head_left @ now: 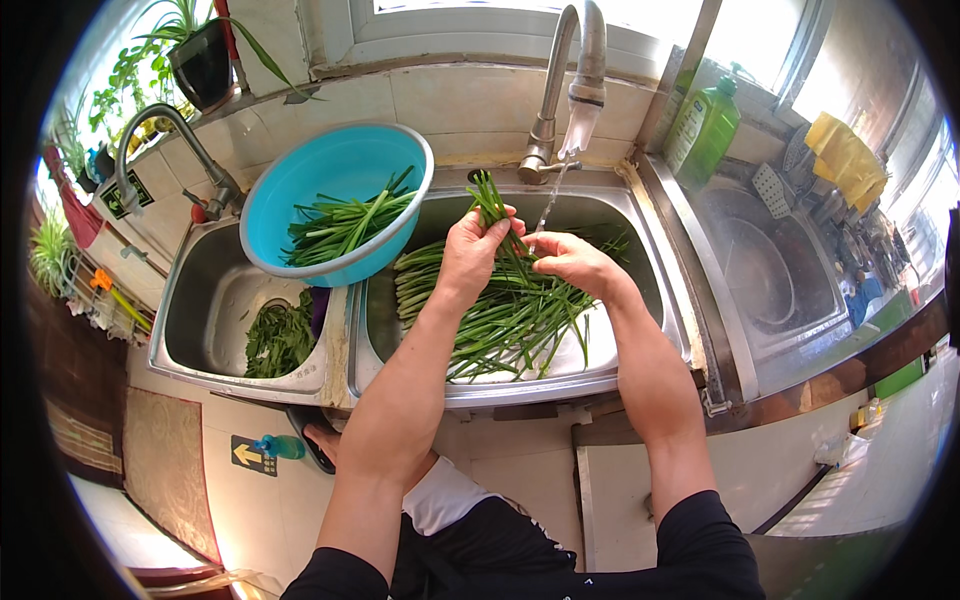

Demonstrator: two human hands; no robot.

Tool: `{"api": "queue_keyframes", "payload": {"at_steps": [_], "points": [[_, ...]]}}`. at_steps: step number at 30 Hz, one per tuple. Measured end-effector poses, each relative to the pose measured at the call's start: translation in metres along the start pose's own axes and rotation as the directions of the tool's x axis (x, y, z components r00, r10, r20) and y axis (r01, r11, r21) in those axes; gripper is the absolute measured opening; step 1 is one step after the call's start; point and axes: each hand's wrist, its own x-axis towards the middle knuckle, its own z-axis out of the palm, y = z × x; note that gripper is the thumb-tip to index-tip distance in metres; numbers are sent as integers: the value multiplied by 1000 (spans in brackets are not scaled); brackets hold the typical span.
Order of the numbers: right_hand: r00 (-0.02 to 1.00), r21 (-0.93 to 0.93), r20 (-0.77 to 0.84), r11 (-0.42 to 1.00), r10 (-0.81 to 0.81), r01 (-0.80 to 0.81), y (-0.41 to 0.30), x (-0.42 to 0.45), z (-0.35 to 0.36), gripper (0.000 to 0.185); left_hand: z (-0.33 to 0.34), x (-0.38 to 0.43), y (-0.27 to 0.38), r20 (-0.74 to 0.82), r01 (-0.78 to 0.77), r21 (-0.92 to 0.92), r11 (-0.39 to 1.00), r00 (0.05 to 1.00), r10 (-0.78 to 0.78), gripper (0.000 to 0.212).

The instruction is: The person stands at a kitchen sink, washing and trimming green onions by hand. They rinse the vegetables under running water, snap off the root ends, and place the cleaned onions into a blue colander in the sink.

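Note:
My left hand [480, 244] grips a small bunch of green chives [491, 196] above the right-hand steel sink. Close beside it, my right hand [570, 259] has its fingers at the lower part of the bunch, by the stream of running water [553, 196]. Whether its fingers close on the stems is hard to tell. A large heap of long green chives [495, 330] lies in the steel sink basin [645, 300] beneath both hands. To the left, a blue plastic basin [300, 169] rests tilted across the sinks with more chives [345, 225] inside.
Water runs from a tall faucet [559, 82]. The left sink [195, 315] holds leafy greens [281, 337] under a second faucet [172, 120]. A green soap bottle [705, 127] stands at right, near a glass-like panel [757, 277]. A teal bottle [285, 447] is on the floor.

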Motion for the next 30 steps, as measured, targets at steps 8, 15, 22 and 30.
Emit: {"api": "queue_keyframes", "payload": {"at_steps": [8, 15, 22, 30], "points": [[998, -316, 11, 947, 65, -58, 0, 14, 22, 28, 23, -3, 9, -52, -126, -218, 968, 992, 117, 15], [996, -698, -72, 716, -54, -12, -7, 14, 21, 42, 19, -2, 33, -151, -321, -115, 940, 941, 303, 15], [985, -845, -77, 515, 152, -146, 25, 3, -2, 34, 40, -1, 101, -155, -306, 158, 939, 931, 330, 17], [951, -865, -46, 465, 305, -191, 30, 7, 1, 46, 31, 9, 205, 5, -304, 417, 857, 943, 332, 22]]}}
